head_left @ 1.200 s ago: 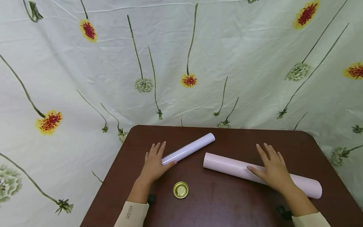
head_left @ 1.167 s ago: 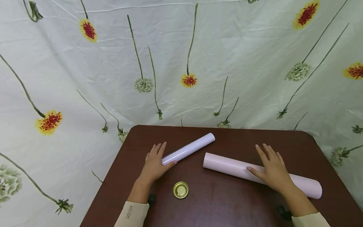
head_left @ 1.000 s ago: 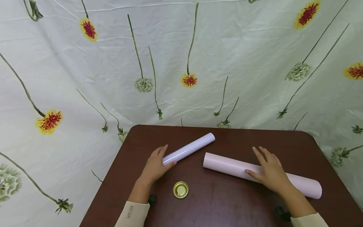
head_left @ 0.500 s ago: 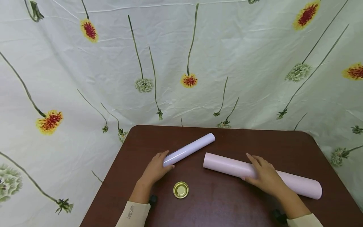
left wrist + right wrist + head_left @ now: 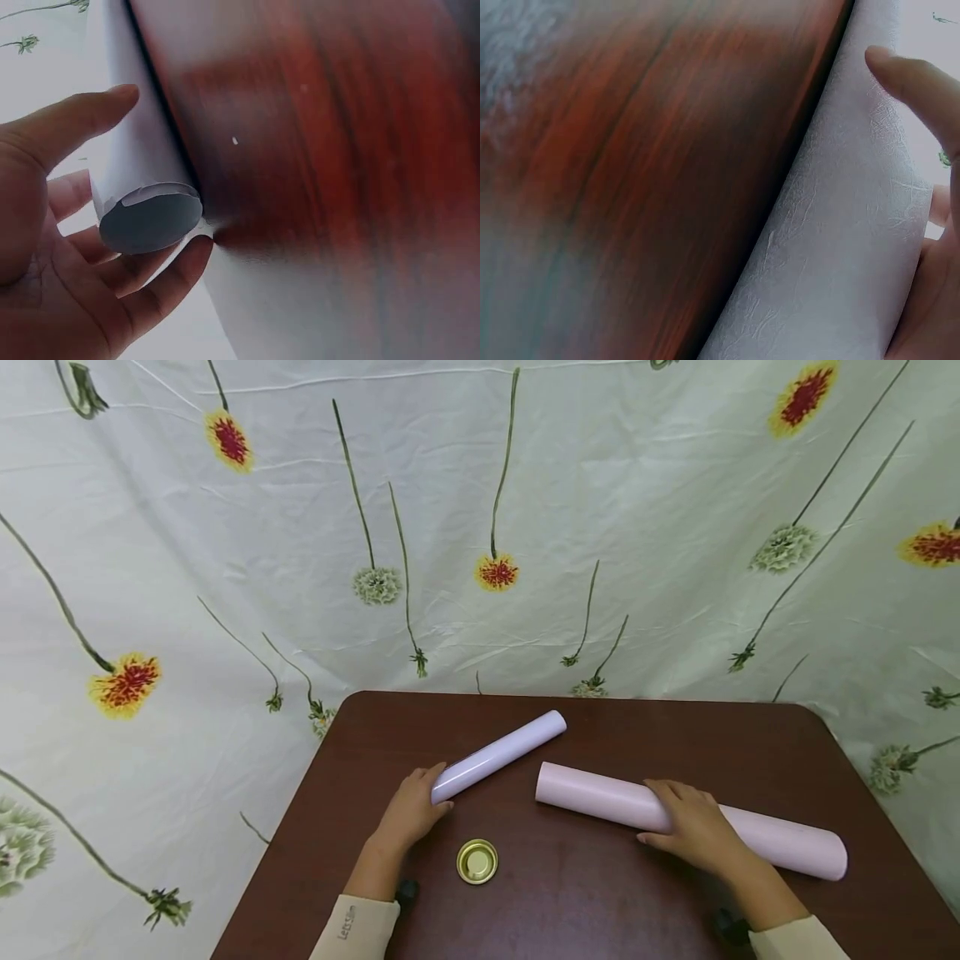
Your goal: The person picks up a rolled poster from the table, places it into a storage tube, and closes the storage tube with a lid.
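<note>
A slim, glossy white paper roll [image 5: 501, 753] lies slanted on the table, left of centre. My left hand [image 5: 408, 810] is round its near end, fingers on the far side and thumb on the near side. The left wrist view shows the hollow open end of the white roll [image 5: 142, 150] with a loose sheet edge, and fingers curving behind it. A thicker pale pink paper roll [image 5: 600, 796] lies at the right. My right hand [image 5: 697, 831] straddles its middle, thumb on the near side, fingertips hidden beyond it. Wrinkled texture covers the pink roll [image 5: 817, 225] in the right wrist view.
A small round gold-coloured dish or lid [image 5: 477, 862] sits on the dark brown table [image 5: 570, 902], right of my left wrist. A white cloth with printed flowers [image 5: 450, 485] hangs behind the table's far edge.
Both hands have lowered and drawn slightly back, fingers bending down over the far sides of the rolls. My right hand has also shifted left along the pink roll. Both rolls stay in place.
</note>
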The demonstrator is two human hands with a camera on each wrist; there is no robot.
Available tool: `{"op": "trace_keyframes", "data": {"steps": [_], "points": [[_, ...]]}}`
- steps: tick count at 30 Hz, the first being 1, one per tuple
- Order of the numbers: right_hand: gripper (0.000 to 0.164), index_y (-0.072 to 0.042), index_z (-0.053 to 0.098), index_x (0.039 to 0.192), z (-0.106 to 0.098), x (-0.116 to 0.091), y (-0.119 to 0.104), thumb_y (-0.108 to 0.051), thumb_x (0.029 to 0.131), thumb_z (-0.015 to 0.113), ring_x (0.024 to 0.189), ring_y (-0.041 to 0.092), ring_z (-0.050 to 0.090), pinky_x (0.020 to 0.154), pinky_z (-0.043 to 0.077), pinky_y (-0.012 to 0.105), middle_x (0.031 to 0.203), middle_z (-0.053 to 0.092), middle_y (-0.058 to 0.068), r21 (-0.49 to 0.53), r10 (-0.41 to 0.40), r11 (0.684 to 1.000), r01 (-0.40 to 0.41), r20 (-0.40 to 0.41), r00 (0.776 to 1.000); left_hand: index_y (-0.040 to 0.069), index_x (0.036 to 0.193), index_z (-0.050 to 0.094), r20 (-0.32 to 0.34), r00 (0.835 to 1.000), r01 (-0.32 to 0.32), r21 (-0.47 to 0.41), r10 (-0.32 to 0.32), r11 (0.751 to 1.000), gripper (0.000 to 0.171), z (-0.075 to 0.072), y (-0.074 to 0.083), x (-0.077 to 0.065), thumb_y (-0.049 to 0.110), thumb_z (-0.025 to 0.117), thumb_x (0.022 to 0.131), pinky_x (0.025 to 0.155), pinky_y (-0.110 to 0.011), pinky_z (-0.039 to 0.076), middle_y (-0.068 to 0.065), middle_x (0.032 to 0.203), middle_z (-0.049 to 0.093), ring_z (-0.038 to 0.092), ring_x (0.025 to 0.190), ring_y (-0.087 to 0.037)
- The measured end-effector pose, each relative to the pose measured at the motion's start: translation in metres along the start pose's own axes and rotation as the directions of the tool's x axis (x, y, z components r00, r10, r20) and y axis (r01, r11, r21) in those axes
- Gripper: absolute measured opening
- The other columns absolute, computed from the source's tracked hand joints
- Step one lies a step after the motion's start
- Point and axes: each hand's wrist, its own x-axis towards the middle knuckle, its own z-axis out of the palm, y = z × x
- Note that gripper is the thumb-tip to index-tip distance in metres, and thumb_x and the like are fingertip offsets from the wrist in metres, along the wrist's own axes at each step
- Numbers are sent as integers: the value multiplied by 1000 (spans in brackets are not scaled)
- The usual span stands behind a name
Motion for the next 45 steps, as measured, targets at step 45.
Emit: {"op": "trace_keyframes", "data": {"steps": [45], "points": [[74, -10, 56, 127, -2, -6, 8, -31, 63, 87, 93, 33, 64, 78, 49, 51, 108, 63, 12, -108, -77, 992, 66, -94, 993, 31, 125, 63, -108, 977, 103, -513, -183, 852, 47, -12, -10, -2, 35, 78, 81, 80, -30, 47, -7, 125, 61, 56, 99, -23]]}}
